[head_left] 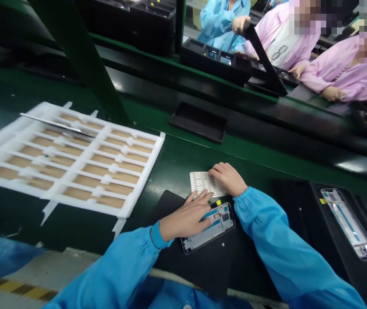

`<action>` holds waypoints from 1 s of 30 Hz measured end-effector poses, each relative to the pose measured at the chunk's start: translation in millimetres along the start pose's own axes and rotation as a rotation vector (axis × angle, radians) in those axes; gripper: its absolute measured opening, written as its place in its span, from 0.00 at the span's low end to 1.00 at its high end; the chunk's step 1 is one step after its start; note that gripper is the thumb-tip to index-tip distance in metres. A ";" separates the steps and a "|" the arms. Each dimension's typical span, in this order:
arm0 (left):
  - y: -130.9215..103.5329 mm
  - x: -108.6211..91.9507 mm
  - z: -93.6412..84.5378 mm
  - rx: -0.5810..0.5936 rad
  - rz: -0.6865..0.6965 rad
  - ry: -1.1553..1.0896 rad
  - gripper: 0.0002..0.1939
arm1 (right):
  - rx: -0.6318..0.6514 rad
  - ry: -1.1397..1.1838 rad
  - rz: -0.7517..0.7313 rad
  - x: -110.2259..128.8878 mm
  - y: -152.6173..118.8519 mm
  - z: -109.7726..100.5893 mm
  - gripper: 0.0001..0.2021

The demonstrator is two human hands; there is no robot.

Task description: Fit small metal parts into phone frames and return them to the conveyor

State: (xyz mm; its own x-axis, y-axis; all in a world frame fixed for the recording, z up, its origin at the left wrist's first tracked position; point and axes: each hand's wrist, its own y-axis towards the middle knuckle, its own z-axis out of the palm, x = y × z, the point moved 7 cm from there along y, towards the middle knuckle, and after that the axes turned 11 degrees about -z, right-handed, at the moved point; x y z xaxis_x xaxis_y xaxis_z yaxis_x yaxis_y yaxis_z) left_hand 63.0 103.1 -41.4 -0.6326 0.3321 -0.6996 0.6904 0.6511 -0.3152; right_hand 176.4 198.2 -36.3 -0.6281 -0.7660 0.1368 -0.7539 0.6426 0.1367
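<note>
Right hand (pixel 229 178) grasps slotted sheet (pixel 199 181); left hand's (pixel 183 219) grip above phone frame (pixel 203 237) cannot be told; steady sheet advisable.

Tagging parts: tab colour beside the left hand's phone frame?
The tab is yellow, best seen in the head view.

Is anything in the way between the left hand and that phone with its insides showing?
Nothing visible: the left hand is right over part of the phone. I can't tell if they touch.
</note>
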 end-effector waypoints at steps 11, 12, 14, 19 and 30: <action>4.4 3.1 5.8 0.016 0.006 0.021 0.14 | -0.262 0.285 0.259 -22.9 -7.4 12.9 0.08; 4.3 3.0 6.2 0.023 0.006 0.022 0.13 | -0.325 0.333 0.301 -26.9 -8.9 10.9 0.08; 2.8 1.0 4.7 0.016 0.017 0.020 0.14 | -0.467 0.433 0.389 -34.3 -13.5 2.8 0.08; -4.1 -9.1 -1.6 -0.033 0.077 0.039 0.13 | -0.763 0.696 0.556 -27.9 -40.3 -28.6 0.10; -29.8 -29.6 -21.1 -0.048 -0.070 0.266 0.11 | -0.637 1.029 0.579 88.1 -117.4 -78.4 0.05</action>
State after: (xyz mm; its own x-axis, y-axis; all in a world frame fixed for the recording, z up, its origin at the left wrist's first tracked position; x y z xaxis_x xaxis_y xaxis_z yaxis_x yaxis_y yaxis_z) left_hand 53.8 88.2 2.2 -0.7527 0.4486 -0.4819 0.6282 0.7084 -0.3218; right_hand 224.6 56.7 36.6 -0.1821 -0.2026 0.9622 -0.0333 0.9793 0.1999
